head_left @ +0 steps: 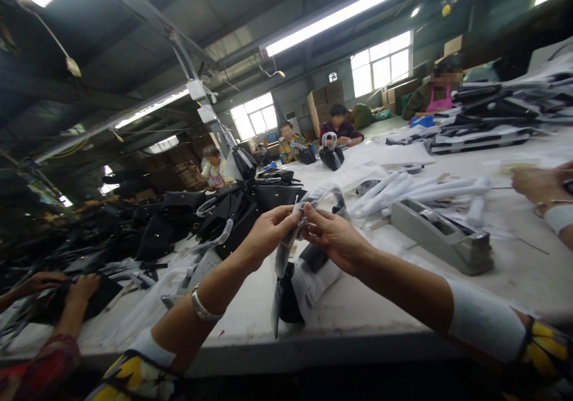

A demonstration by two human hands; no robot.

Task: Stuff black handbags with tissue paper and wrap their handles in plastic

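Observation:
My left hand (268,231) and my right hand (333,234) meet above the table's near edge. Both pinch the plastic-wrapped handle (313,201) of a black handbag (290,296). The bag hangs and rests below my hands, partly covered in white wrapping. A silver bangle sits on my left wrist. White sleeve covers are on both forearms.
A grey tape dispenser (441,234) stands right of my hands, with white wrapped rolls (416,189) behind it. A heap of black handbags (188,219) fills the left of the white table (514,270). Co-workers' hands are at left (67,287) and right (541,183). Several people sit further along.

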